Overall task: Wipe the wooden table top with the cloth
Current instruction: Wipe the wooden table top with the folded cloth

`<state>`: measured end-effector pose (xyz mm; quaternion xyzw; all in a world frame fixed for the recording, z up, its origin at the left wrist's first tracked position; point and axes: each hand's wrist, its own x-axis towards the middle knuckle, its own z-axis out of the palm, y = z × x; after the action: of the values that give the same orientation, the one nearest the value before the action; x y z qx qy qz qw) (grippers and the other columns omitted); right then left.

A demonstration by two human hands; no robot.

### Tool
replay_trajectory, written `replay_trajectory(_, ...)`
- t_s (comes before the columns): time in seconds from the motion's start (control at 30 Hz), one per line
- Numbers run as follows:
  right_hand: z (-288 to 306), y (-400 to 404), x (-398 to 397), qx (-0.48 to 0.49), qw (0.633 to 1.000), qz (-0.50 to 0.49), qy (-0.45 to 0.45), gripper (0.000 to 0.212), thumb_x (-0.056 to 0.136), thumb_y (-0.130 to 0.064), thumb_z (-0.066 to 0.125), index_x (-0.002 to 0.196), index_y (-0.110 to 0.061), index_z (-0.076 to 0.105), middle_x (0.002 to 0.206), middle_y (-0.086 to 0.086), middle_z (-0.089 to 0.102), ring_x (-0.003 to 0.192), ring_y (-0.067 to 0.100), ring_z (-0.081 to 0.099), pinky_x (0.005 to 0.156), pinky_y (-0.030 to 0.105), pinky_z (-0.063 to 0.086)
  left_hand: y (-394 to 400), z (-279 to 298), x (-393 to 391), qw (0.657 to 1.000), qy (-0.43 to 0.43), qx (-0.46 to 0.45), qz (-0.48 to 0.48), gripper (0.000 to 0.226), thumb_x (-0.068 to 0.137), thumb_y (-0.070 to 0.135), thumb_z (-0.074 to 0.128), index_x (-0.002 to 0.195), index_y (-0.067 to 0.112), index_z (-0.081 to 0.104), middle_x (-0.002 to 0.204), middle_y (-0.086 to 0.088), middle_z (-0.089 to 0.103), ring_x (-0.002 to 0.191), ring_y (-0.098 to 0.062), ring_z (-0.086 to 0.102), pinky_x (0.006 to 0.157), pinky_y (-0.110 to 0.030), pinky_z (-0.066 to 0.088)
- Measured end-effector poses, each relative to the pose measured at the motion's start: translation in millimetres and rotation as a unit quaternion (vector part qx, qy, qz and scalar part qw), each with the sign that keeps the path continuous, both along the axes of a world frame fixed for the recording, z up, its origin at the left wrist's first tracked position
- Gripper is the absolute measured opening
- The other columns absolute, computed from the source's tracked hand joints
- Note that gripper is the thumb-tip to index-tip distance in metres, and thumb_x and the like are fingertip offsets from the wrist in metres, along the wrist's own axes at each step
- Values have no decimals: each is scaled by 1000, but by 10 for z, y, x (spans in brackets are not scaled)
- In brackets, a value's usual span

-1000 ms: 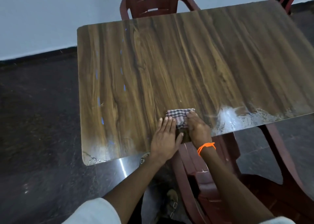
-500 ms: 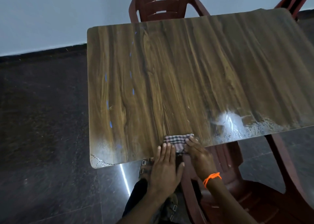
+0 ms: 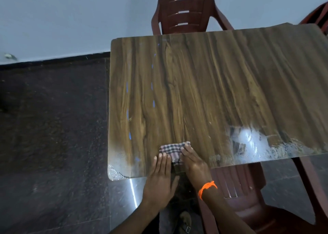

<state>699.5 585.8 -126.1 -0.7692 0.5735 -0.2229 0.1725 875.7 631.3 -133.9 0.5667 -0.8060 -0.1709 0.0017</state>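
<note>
Fingers (image 3: 162, 158) of my left hand (image 3: 160, 178) lie flat and my right hand (image 3: 192, 161) presses the folded checked cloth (image 3: 171, 149), now drawn back to the brown wood-grain table top (image 3: 204, 92) edge, so beyond it waits.

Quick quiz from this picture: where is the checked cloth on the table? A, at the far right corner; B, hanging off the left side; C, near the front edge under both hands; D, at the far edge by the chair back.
C: the checked cloth lies near the front edge of the table, with the left hand and right hand flat on it.
</note>
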Motion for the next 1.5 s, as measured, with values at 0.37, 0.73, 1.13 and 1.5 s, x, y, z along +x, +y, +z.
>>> replay_trajectory(0.37,26,-466,-364,46,988,-137,49,37,74,11,72,108,-3,69,123,8,64,122,24,54,106,10,28,-783,233,-398,999,9,3,-31,69,98,47,43,148,-1,47,156,-18,45,150,-30,34,121,-46,18)
replay_trajectory(0.73,44,-652,455,47,998,-51,-14,33,80,4,62,113,-3,67,127,8,62,128,23,48,103,30,42,-837,110,401,999,-1,-37,-25,68,96,44,47,142,-7,52,151,-24,48,142,-37,45,115,-50,30)
replay_trajectory(1.13,110,-939,-86,52,988,-146,17,38,77,11,65,113,-3,67,128,12,60,123,27,53,102,29,43,-1386,269,-46,997,-6,4,-77,68,99,49,46,147,0,48,154,-19,46,148,-30,39,119,-46,18)
replay_trajectory(1.5,147,-1340,642,55,997,-56,8,40,74,5,66,114,0,66,127,13,61,125,28,51,98,40,48,-1553,158,602,1000,12,-11,-4,67,102,45,37,150,-1,44,157,-17,42,151,-28,33,121,-45,20)
